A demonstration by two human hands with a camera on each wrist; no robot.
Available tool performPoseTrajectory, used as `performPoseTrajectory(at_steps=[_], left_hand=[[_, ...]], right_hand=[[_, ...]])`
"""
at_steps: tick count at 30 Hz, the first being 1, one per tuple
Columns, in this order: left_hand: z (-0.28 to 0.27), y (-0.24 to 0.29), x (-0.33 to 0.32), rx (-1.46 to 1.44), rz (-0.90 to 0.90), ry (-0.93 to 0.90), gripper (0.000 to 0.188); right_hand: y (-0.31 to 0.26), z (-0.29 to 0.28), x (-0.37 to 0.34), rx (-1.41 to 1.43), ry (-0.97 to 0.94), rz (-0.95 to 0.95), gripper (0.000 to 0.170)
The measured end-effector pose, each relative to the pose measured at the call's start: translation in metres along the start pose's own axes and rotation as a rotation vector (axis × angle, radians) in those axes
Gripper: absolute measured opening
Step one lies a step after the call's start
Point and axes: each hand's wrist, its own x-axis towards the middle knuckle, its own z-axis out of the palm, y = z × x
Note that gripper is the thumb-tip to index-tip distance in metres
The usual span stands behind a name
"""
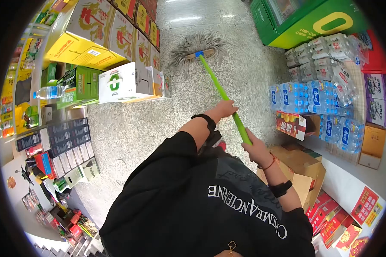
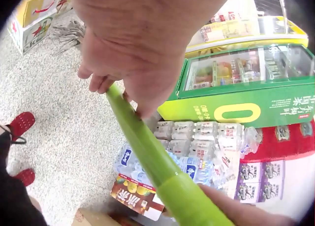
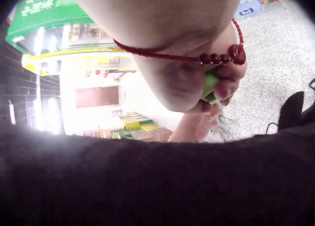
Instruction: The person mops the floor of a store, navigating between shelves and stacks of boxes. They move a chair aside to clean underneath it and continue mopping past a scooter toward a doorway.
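Observation:
A string mop with a bright green handle (image 1: 218, 87) slants away from me. Its grey strands (image 1: 200, 43) spread on the speckled floor, below a blue joint on the head. My left hand (image 1: 224, 109) grips the handle partway down; the left wrist view shows the fingers of that hand (image 2: 133, 63) wrapped around the green pole (image 2: 147, 152). Higher up, near the handle's top end, my right hand (image 1: 257, 150) holds it. A red beaded bracelet (image 3: 216, 59) circles that wrist, and the right wrist view has the fingers (image 3: 226, 85) curled about the handle.
Stacked cartons (image 1: 116, 36) and a white box (image 1: 118, 83) line the left side. On the right are shrink-wrapped water bottles (image 1: 304, 96), a green drinks cooler (image 1: 304, 25) and open cardboard boxes (image 1: 302, 165) close by my right arm. Speckled floor (image 1: 128, 124) runs between them.

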Motion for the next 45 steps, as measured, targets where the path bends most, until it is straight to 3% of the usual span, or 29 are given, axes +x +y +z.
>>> performPoseTrajectory(at_steps=[4,5,7,9,11,12,13,14,17,20,21,26,30,32,33,35,36,38,42,45], left_hand=[[0.021,0.003,-0.02,-0.027,0.059,-0.052,0.053],[0.033,0.004,-0.029,-0.049,0.095,-0.1,0.051],[0.062,0.01,-0.044,-0.07,0.144,-0.181,0.049],[0.102,0.015,-0.062,-0.095,0.194,-0.271,0.047],[0.14,0.022,-0.078,-0.089,0.383,-0.378,0.043],[0.152,0.031,-0.091,-0.091,0.379,-0.365,0.043],[0.162,0.044,-0.108,-0.164,0.302,-0.487,0.041],[0.173,0.053,-0.121,-0.239,0.224,-0.611,0.038],[0.211,0.055,-0.135,-0.281,0.207,-0.715,0.046],[0.222,0.046,-0.155,-0.308,0.225,-0.698,0.048],[0.217,0.043,-0.166,-0.317,0.219,-0.676,0.048],[0.162,0.011,-0.247,-0.305,0.009,-0.427,0.041],[0.165,-0.077,-0.278,-0.511,-0.055,-0.254,0.051],[0.16,-0.112,-0.305,-0.675,0.026,0.022,0.05],[0.153,-0.126,-0.32,-0.676,0.026,0.042,0.05],[0.138,-0.154,-0.349,-0.646,-0.094,0.275,0.053],[0.134,-0.169,-0.36,-0.646,-0.096,0.29,0.053],[0.119,-0.204,-0.384,-0.901,-0.24,0.428,0.061],[0.05,-0.24,-0.446,-1.031,-0.414,0.435,0.057],[-0.001,-0.273,-0.482,-1.095,-0.461,0.463,0.042]], right_hand=[[-0.004,-0.012,-0.041,0.052,-0.097,0.122,0.063],[0.012,-0.012,-0.054,0.043,-0.109,0.115,0.063],[0.054,-0.015,-0.086,-0.116,-0.065,-0.09,0.062],[0.07,-0.023,-0.13,-0.096,-0.109,-0.075,0.063],[0.071,-0.041,-0.174,-0.086,-0.153,-0.07,0.063],[0.069,-0.049,-0.196,-0.075,-0.228,0.081,0.062],[0.067,-0.056,-0.216,-0.063,-0.301,0.239,0.062],[0.065,-0.062,-0.231,-0.068,-0.307,0.237,0.062],[0.051,-0.081,-0.259,-0.26,-0.404,0.348,0.061],[0.046,-0.091,-0.258,-0.341,-0.499,0.349,0.061],[0.049,-0.088,-0.252,-0.371,-0.529,0.211,0.061],[0.018,-0.042,-0.226,-0.438,-0.617,0.115,0.059],[-0.009,0.02,-0.201,-0.481,-0.678,0.013,0.059],[-0.025,0.06,-0.191,-0.404,-0.688,-0.026,0.053],[-0.036,0.082,-0.187,-0.418,-0.693,-0.04,0.053],[-0.057,0.128,-0.177,-0.425,-0.731,-0.144,0.041],[-0.062,0.15,-0.167,-0.432,-0.736,-0.156,0.041],[-0.071,0.2,-0.144,-0.486,-0.769,-0.267,0.044],[-0.104,0.307,-0.113,-0.393,-0.733,-0.422,0.032],[-0.148,0.384,-0.102,-0.298,-0.741,-0.289,0.025]])
